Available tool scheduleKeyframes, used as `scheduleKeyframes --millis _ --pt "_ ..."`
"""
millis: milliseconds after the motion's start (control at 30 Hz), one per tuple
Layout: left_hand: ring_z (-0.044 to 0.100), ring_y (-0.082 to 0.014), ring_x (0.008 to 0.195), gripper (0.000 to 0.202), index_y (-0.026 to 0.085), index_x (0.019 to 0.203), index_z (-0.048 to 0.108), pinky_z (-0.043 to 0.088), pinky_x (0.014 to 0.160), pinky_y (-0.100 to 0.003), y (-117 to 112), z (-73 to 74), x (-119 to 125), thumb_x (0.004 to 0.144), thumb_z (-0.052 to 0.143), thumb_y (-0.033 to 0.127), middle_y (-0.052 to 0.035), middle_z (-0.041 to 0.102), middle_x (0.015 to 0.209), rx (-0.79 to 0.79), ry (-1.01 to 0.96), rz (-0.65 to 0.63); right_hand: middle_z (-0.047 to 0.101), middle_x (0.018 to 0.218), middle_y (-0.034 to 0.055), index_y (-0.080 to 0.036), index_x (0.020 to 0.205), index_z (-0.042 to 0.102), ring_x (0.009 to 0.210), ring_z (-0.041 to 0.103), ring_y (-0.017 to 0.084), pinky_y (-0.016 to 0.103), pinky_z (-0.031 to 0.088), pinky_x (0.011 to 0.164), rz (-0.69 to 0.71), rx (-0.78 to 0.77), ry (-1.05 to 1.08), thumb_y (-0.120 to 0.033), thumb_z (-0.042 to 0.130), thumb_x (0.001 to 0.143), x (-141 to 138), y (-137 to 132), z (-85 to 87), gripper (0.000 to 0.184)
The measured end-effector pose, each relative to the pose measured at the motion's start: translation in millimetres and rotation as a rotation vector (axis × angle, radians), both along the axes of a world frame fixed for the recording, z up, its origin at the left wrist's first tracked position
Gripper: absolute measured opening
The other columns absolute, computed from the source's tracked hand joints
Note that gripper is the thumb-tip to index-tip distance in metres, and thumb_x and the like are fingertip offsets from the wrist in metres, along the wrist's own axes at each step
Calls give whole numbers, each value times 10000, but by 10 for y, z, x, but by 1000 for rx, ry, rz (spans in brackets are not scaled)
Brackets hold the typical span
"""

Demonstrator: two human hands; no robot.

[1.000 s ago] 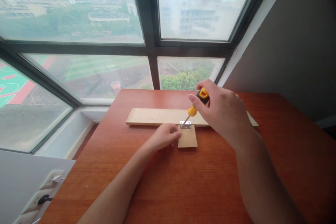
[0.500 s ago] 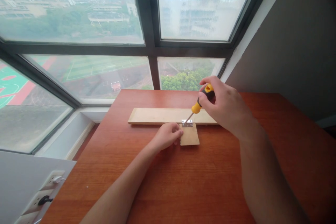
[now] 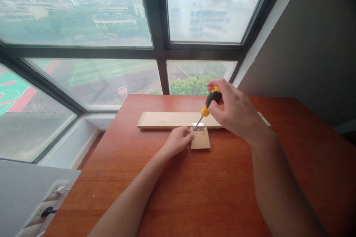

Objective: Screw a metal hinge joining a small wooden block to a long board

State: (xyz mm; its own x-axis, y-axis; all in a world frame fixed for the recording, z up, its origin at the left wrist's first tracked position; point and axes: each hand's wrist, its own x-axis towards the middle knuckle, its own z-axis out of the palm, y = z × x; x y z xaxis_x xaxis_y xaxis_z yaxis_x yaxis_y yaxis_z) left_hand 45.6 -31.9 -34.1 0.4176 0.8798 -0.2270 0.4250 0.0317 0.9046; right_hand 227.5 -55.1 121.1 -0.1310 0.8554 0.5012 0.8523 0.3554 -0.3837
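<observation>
My right hand (image 3: pixel 235 109) grips a yellow and black screwdriver (image 3: pixel 213 98), tilted with its tip down on a silver metal hinge (image 3: pixel 198 127). The hinge lies across the joint between a long pale wooden board (image 3: pixel 167 119) and a small square wooden piece (image 3: pixel 200 140). At the left edge of the small piece, my left hand (image 3: pixel 179 140) has its fingers closed on that edge. Whether a screw sits under the screwdriver tip is too small to tell. My right hand and forearm cover part of the long board.
The reddish-brown table (image 3: pixel 178 192) stands against large windows (image 3: pixel 116 77) with dark frames. A grey wall (image 3: pixel 311 52) rises on the right. At lower left, a socket strip (image 3: pixel 41 211) holds a black plug (image 3: pixel 48 212).
The screwdriver handle has turned in my right hand, showing more of its black side. Board, hinge and small piece sit slightly higher in view. My left hand keeps its hold.
</observation>
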Motion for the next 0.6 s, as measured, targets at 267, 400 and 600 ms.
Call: scheduleKeyframes --millis 267,400,600 --pt "588 -145 472 175 196 789 524 415 472 -228 -4 -14 -21 862 542 354 26 605 537 20 3 -26 672 930 16 -234 1092 567 753 600 186 317 413 654 -97 -13 -73 -287 525 883 7 -41 25 220" --pt "595 -145 481 178 196 789 527 417 476 -229 -3 -33 -23 864 540 357 24 610 548 25 -4 -23 658 1123 31 -231 1151 553 902 618 190 308 437 717 24 -52 -34 -229 535 851 5 -86 61 300" --pt "596 -142 480 178 195 809 529 413 470 -226 2 -76 -32 852 562 364 26 612 560 17 -18 -20 692 908 -8 -252 1098 599 729 613 176 314 401 640 -98 -36 -117 -327 521 899 -8 -92 73 226"
